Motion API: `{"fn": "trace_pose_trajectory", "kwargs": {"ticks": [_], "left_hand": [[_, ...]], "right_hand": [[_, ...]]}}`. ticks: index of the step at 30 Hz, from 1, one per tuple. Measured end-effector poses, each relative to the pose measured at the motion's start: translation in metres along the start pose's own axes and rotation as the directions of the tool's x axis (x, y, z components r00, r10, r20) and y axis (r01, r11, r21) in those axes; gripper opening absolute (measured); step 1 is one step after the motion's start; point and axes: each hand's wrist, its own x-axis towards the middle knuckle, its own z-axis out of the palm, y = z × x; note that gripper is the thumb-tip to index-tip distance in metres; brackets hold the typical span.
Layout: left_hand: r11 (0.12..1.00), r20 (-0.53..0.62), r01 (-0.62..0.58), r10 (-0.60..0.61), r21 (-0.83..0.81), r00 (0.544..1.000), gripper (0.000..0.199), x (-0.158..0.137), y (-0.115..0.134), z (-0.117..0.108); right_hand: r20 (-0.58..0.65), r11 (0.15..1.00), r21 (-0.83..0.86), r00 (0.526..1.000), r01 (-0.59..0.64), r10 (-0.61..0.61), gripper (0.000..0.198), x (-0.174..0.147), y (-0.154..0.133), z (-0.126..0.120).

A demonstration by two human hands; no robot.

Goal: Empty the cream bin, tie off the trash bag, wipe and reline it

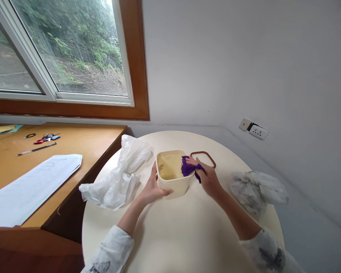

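A cream square plastic container (174,185) is tilted on the round table, its open top facing me. My left hand (153,189) grips its left side, with the thumb along the front. A purple cloth (187,167) is bunched in my right hand (207,175), at the container's right rim. Part of the cloth hangs inside the opening and part shows below my fingers. Just behind that hand lies a brown rounded-square ring (207,153), partly covered by the hand.
A crumpled clear plastic bag (119,176) lies left on the round table (182,235); a knotted plastic bag (257,189) sits at the right edge. The wooden desk (96,142) at left holds papers (36,185), a pen (36,149) and keys (49,137). A wall socket (258,132) is at right.
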Motion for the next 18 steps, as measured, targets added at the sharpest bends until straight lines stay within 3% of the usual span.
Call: {"fn": "trace_pose_trajectory", "kwargs": {"ticks": [3, 5, 11, 18], "left_hand": [[1.0, -0.012, -0.01, 0.009, -0.009, 1.0, 0.114, 0.0, 0.002, 0.002], [1.0, -0.014, -0.011, 0.011, -0.005, 1.0, 0.111, 0.0, 0.004, 0.004], [1.0, -0.045, -0.023, 0.023, 0.0, 0.999, 0.113, -0.001, 0.007, 0.01], [0.991, -0.054, -0.112, 0.117, 0.077, 0.992, 0.108, -0.002, 0.002, 0.008]], "right_hand": [[-0.136, 0.983, -0.12, 0.978, 0.14, -0.156, 0.038, -0.028, -0.011, 0.014], [-0.149, 0.947, -0.251, 0.959, 0.201, -0.242, 0.044, -0.04, -0.018, 0.025], [-0.012, 0.804, -0.487, 0.918, 0.341, -0.397, 0.057, -0.043, -0.04, 0.054], [0.134, 0.714, -0.588, 0.916, 0.38, -0.377, 0.051, -0.029, -0.063, 0.076]]}}
